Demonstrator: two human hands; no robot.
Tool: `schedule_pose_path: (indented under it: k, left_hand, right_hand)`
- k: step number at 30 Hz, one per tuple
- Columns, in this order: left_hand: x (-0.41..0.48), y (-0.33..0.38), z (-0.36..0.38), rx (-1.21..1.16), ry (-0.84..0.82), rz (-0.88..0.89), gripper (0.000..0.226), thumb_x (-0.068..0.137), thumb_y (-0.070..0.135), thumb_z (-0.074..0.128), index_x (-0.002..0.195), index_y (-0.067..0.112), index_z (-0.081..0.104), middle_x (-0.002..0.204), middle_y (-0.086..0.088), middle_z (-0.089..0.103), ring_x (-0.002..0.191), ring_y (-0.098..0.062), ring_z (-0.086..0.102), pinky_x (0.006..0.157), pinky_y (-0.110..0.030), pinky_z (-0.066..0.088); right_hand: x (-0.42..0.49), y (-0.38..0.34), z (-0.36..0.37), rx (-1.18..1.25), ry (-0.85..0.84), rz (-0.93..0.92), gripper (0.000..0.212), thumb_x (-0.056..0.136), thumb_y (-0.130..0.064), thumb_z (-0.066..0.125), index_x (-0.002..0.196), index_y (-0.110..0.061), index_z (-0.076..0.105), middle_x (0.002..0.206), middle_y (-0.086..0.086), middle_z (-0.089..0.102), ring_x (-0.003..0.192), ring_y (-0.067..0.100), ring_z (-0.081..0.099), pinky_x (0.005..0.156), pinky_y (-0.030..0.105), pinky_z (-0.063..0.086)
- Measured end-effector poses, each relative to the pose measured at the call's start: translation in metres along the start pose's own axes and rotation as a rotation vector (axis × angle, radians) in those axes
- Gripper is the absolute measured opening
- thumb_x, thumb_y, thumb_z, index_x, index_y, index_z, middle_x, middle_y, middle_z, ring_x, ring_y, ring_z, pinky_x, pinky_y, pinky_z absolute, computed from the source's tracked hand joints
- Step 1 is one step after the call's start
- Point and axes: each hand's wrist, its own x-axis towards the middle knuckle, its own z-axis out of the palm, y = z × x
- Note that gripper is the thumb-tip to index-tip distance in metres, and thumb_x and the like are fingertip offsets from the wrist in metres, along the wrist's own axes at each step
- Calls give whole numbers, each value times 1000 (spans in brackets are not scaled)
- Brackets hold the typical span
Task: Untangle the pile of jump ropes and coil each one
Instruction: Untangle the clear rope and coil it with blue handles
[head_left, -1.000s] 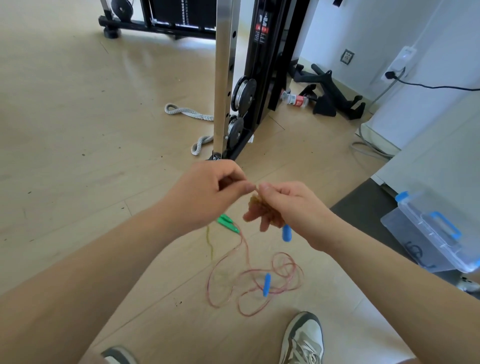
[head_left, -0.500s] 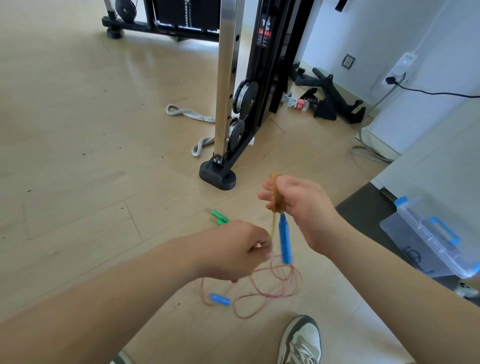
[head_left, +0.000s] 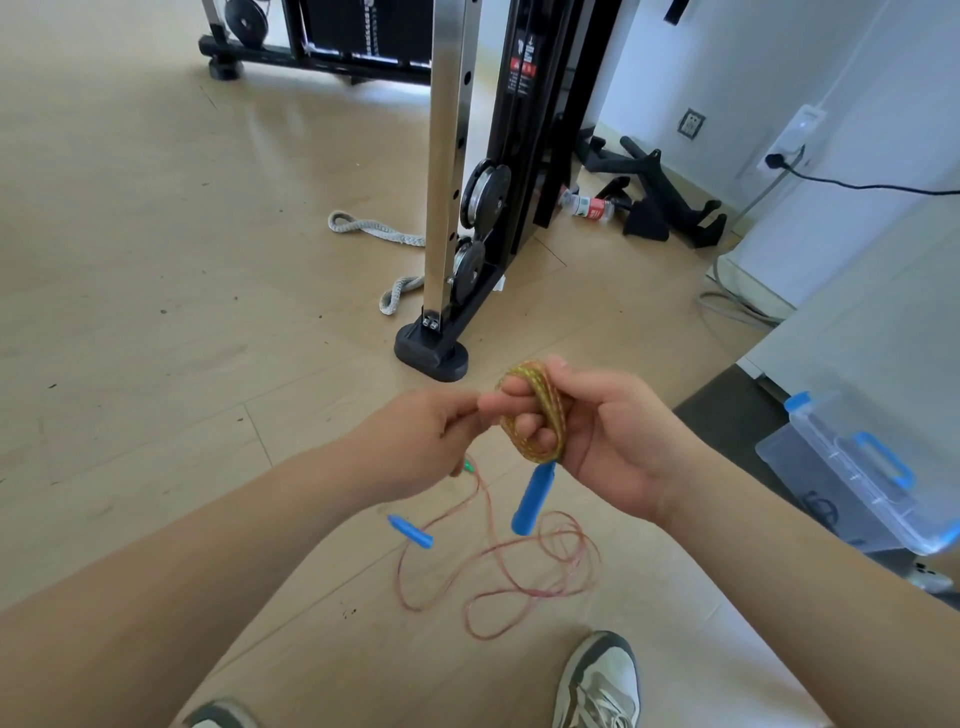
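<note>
My right hand holds a small coil of yellow jump rope wound round its fingers. One blue handle hangs straight down from that coil. My left hand is just left of it, fingertips touching the coil and pinching the rope strand. A bit of green handle peeks out under my left hand. A thin pink rope lies in loose loops on the floor below, and a strand rises from it toward my left hand. A second blue handle sits at the left of those loops.
The black foot of a gym machine post stands just beyond my hands, with a thick grey rope behind it. A clear plastic box with blue latches sits at the right on a dark mat. My shoe is below.
My left hand dropped down along the rope, then came back up to the coil. The coil on my right hand looks larger, and the loose blue handle has shifted left.
</note>
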Motion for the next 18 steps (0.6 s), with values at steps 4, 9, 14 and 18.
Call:
schedule_pose_path:
  k: [4, 9, 14, 18]
  left_hand:
    - [-2, 7, 20, 170, -111, 28, 24, 107, 35, 40, 118, 34, 61, 88, 4, 69, 71, -7, 58, 73, -26, 46]
    - [-10, 24, 30, 141, -254, 73, 27, 104, 32, 49, 113, 12, 64, 87, -3, 72, 57, -3, 54, 58, -19, 47]
    - [-9, 30, 0, -26, 32, 225, 9, 97, 19, 63, 93, 20, 71, 72, 1, 69, 65, -12, 63, 59, -27, 50]
    - [-6, 17, -14, -144, 234, 249, 9, 95, 20, 69, 93, 25, 76, 65, 16, 67, 56, 1, 57, 55, -11, 41]
  right_hand:
    - [2, 2, 1, 146, 25, -45, 33, 104, -12, 46, 125, 10, 59, 123, 27, 70, 97, 25, 70, 87, 31, 54]
    - [11, 13, -7, -766, 355, -289, 17, 100, -7, 57, 110, -3, 70, 96, -1, 79, 101, 27, 73, 89, 42, 60]
    - [11, 13, -12, -1007, 277, -308, 18, 93, -6, 54, 96, -6, 72, 88, 16, 74, 77, 20, 69, 75, 48, 57]
    - [4, 1, -1, -590, 69, -149, 22, 93, -10, 53, 94, -6, 75, 91, 13, 79, 75, 22, 68, 80, 43, 55]
